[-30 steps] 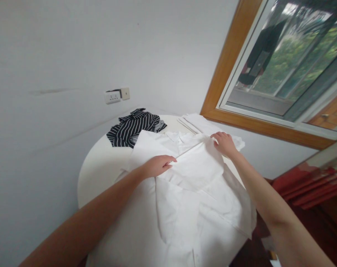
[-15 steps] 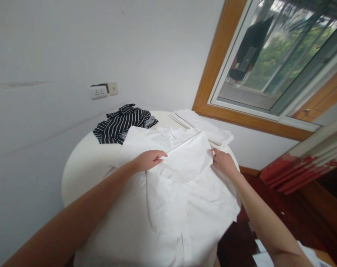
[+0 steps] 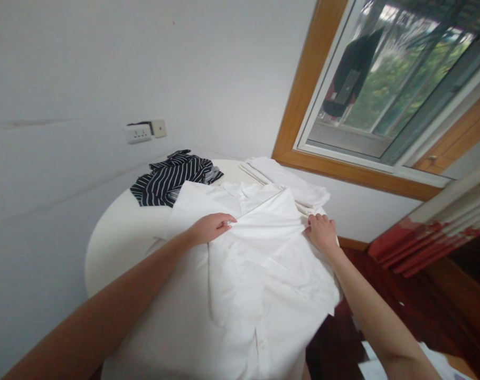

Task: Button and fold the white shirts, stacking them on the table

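Note:
A white shirt (image 3: 240, 285) is spread over the round white table (image 3: 113, 243), its lower part hanging over the near edge. One section lies folded across its upper middle, with a diagonal edge. My left hand (image 3: 211, 228) pinches the cloth at the left end of that folded section, thumb against fingers. My right hand (image 3: 321, 231) is closed on the cloth at the section's right side, and creases run from it across the fabric. The collar area shows at the far side of the shirt.
A black-and-white striped garment (image 3: 174, 179) lies crumpled at the table's far left. Folded white clothing (image 3: 283, 177) rests at the far right, below a wood-framed window (image 3: 293, 126). Wall sockets (image 3: 139, 133) are behind the table. A red-and-cream curtain (image 3: 422, 237) hangs on the right.
My right hand has shifted slightly to the right and its fingers have closed more, drawing the folded cloth into creases. My left hand keeps its pinch in nearly the same place.

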Motion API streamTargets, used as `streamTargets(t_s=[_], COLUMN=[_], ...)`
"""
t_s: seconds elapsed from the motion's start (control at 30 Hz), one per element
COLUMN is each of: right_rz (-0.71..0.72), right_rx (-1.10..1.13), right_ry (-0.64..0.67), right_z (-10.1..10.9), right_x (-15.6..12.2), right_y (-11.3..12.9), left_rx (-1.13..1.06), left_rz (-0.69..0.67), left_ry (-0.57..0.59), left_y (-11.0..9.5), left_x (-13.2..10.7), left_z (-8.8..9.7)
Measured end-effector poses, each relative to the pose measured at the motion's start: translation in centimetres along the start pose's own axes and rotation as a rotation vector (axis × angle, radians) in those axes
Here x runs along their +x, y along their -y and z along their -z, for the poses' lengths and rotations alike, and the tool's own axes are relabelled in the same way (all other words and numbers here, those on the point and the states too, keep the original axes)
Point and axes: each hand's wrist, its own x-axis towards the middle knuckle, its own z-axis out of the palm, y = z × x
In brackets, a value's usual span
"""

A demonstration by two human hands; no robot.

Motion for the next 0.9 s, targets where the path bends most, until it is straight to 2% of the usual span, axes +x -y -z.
streamTargets(t_s=[0.17,0.3,0.4,0.47,0.57,0.67,0.73,0.8,0.9], right_rz=[0.189,0.232,0.276,0.337,0.502,0.667,0.675,0.621,0.519], right_rx=[-0.003,-0.002,0.065,0.161,0.346,0.424,0.388,0.325,0.234], right_ry=[-0.005,0.061,0.118,0.111,0.071,0.059,0.027,-0.004,-0.051], right_z=[0.0,0.1,1.3,2.4,3.0,1.4,-0.4,-2.1,-3.7], right_x=[0.5,0.8,1.1,1.7,2.9,4.5,5.6,6.9,8.7], right_y=[0.0,-1.1,-1.5,-0.5,3.0,6.8,8.2,8.4,7.2], left_rx=[0.000,0.004,0.013,0.024,0.035,0.037,0.032,0.028,0.032], left_rz=[0.003,-0.013,-0.021,-0.014,0.005,0.012,0.002,-0.017,-0.048], left_ry=[0.008,-0.006,-0.011,-0.010,-0.014,-0.018,-0.019,-0.012,-0.007], left_y=[0.3,0.2,-0.1,-0.2,-0.3,-0.4,-0.4,-0.4,-0.4], left_x=[0.1,0.0,0.0,0.0,0.0,0.0,-0.1,-0.2,-0.2], left_z=[-0.2,-0.2,-0.1,-0.1,-0.2,-0.2,-0.2,-0.2,-0.1])
